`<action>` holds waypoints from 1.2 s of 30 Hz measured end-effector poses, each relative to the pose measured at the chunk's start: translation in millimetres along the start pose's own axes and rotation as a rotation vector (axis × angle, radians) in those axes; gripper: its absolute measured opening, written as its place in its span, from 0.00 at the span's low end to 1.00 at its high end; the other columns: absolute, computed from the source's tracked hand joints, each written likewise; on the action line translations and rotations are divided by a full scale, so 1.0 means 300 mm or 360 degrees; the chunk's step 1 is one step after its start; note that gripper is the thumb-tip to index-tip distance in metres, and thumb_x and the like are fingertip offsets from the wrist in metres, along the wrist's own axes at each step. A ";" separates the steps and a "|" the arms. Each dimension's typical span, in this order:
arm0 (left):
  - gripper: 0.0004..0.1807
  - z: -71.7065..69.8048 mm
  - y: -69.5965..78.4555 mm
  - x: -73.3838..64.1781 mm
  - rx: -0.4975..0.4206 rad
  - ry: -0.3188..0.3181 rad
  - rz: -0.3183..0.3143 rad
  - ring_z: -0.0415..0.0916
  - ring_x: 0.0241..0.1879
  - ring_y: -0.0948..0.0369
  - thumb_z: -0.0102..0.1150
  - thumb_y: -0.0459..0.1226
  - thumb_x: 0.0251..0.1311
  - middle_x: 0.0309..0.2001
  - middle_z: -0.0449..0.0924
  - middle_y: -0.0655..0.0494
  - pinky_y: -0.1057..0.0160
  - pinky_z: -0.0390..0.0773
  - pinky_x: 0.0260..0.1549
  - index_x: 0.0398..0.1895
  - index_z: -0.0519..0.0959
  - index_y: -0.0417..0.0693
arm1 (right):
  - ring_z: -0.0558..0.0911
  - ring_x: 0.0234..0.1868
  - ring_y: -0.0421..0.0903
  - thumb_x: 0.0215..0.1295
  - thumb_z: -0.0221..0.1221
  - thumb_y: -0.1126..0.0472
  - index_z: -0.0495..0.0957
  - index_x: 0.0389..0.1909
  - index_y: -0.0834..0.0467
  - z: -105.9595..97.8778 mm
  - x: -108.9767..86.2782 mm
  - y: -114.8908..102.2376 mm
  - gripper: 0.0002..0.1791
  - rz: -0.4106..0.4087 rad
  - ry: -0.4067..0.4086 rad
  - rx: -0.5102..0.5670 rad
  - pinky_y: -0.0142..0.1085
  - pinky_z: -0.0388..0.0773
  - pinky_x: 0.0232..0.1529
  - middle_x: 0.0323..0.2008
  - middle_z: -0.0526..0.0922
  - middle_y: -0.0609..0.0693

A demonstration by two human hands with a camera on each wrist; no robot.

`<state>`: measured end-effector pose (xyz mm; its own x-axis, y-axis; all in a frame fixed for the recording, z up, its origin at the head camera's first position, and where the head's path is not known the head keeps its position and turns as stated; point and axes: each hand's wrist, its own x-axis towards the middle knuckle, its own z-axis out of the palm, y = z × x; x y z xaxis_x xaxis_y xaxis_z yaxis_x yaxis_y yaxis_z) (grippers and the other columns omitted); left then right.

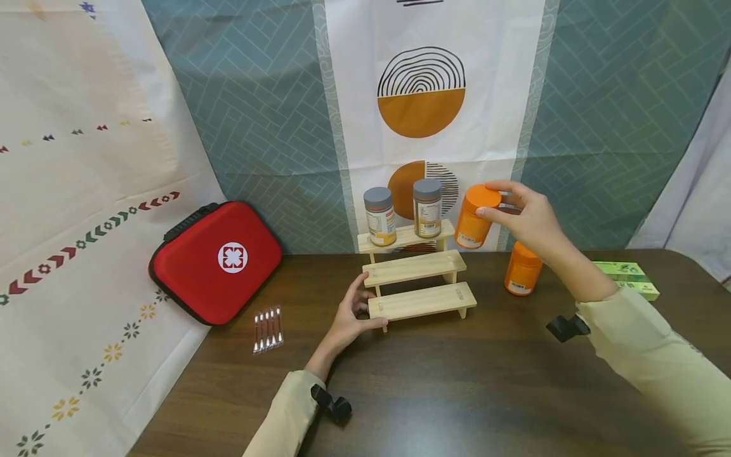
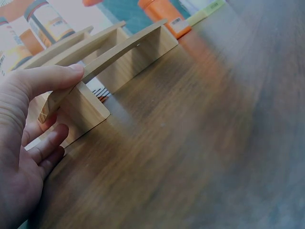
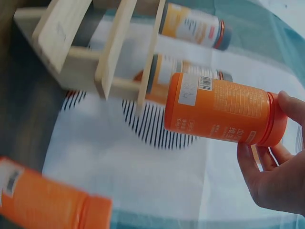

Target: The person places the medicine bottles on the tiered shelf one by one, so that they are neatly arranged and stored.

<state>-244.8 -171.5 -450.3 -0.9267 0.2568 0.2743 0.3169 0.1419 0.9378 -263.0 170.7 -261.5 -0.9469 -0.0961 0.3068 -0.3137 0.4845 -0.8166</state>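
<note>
A three-step wooden shelf point(image 1: 422, 301) stands on the table. My left hand point(image 1: 349, 317) grips the left end of its lowest step, thumb on top and fingers beneath, as the left wrist view shows. By its lid, my right hand point(image 1: 528, 212) holds an orange bottle point(image 1: 473, 219) in the air beside the right end of the top step. Two grey-lidded bottles stand on that step: a left one point(image 1: 381, 219) and a right one point(image 1: 428, 209). A second orange bottle point(image 1: 522, 270) is on the table below my right forearm.
On the left lies a red first-aid case point(image 1: 214, 263) with a white emblem. Near it is a small pack of swabs point(image 1: 268, 330). A green box point(image 1: 627, 279) sits behind my right forearm. Patterned cloth point(image 1: 251, 127) hangs behind the table.
</note>
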 end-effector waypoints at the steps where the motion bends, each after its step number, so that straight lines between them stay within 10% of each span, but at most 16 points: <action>1: 0.55 -0.001 0.000 0.000 0.0001 -0.0001 0.0002 0.77 0.36 0.63 0.71 0.26 0.47 0.51 0.72 0.35 0.62 0.74 0.45 0.77 0.51 0.55 | 0.73 0.64 0.61 0.65 0.62 0.49 0.66 0.69 0.54 0.017 0.001 -0.005 0.33 -0.0012 -0.0017 0.0019 0.33 0.78 0.53 0.66 0.69 0.61; 9: 0.55 0.000 -0.005 -0.004 0.0002 0.0006 0.0012 0.77 0.35 0.64 0.72 0.26 0.46 0.50 0.72 0.34 0.65 0.75 0.45 0.77 0.52 0.54 | 0.73 0.65 0.63 0.66 0.62 0.55 0.66 0.69 0.57 0.141 0.009 -0.030 0.32 -0.0062 -0.0175 0.0200 0.54 0.72 0.61 0.68 0.68 0.60; 36: 0.54 -0.001 0.006 0.000 0.0015 0.0006 -0.0003 0.76 0.36 0.61 0.72 0.27 0.47 0.51 0.72 0.33 0.64 0.74 0.45 0.76 0.51 0.53 | 0.77 0.62 0.60 0.62 0.65 0.61 0.71 0.63 0.61 0.437 0.045 -0.046 0.28 -0.0025 -0.0238 0.0443 0.50 0.76 0.59 0.61 0.74 0.61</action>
<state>-244.5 -171.5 -448.6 -0.9281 0.2530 0.2731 0.3168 0.1515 0.9363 -280.6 48.6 -310.2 -0.9351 -0.2385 0.2622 -0.3163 0.2275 -0.9210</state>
